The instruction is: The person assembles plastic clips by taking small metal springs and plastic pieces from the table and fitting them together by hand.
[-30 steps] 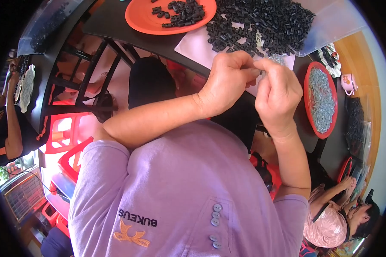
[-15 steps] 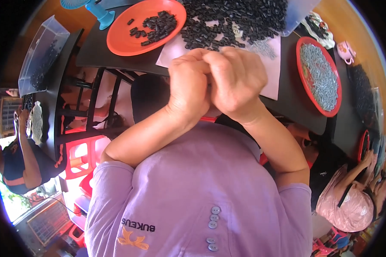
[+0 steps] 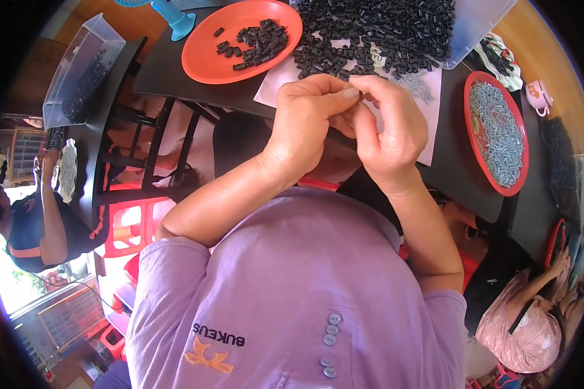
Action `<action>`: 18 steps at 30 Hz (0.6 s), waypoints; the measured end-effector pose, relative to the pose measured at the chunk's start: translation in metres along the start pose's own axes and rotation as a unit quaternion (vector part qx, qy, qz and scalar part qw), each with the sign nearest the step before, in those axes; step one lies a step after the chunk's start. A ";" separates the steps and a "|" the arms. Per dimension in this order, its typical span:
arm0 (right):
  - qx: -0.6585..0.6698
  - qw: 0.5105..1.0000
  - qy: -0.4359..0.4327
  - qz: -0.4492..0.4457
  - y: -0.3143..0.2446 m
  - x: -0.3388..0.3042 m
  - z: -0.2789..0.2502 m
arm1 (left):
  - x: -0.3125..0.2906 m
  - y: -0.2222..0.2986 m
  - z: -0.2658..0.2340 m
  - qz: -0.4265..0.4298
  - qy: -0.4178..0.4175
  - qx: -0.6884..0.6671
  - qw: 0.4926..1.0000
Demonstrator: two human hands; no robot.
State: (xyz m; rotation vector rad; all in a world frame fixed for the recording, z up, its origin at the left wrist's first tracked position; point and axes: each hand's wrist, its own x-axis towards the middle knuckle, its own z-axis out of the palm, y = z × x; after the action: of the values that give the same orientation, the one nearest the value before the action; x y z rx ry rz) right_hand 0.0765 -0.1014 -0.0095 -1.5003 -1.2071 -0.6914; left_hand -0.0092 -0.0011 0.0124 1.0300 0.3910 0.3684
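Observation:
My left hand (image 3: 305, 120) and my right hand (image 3: 394, 129) meet in front of my chest, just over the near edge of the dark table. Thumbs and forefingers of both hands are pinched together at one spot. Something small and dark seems to show between the fingertips, too covered to make out. Beyond the hands lies a heap of small black plastic pieces (image 3: 376, 35) on a pale pink sheet (image 3: 429, 126). Small silver metal parts (image 3: 416, 86) are scattered on the sheet beside the heap. To the left, an orange plate (image 3: 201, 55) holds more black pieces.
On the right, a red tray (image 3: 509, 190) holds many silver metal pins or screws (image 3: 496, 133). A clear bin (image 3: 483, 29), a pink cup (image 3: 538, 98) and a blue fan (image 3: 180, 24) stand farther off. People work at left (image 3: 52, 227) and right (image 3: 519, 318).
My hands have turned and opened out from closely folded fists, so the pinching fingertips now show. The surroundings have shifted slightly to the right in the view.

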 end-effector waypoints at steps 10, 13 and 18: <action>-0.010 0.998 -0.044 -0.044 0.005 0.002 -0.020 | 0.006 -0.004 -0.004 0.023 -0.061 0.079 0.995; -0.028 0.996 -0.066 -0.044 0.004 0.006 -0.023 | 0.008 -0.005 -0.005 0.029 -0.075 0.089 0.993; -0.048 0.994 -0.058 -0.083 0.007 0.007 -0.021 | 0.007 -0.002 -0.002 0.042 -0.074 0.115 0.990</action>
State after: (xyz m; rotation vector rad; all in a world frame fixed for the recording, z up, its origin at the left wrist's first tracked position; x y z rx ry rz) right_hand 0.0889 -0.1189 -0.0001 -1.5497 -1.4151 -0.7914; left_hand -0.0038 0.0024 0.0087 1.2931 0.2614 0.3246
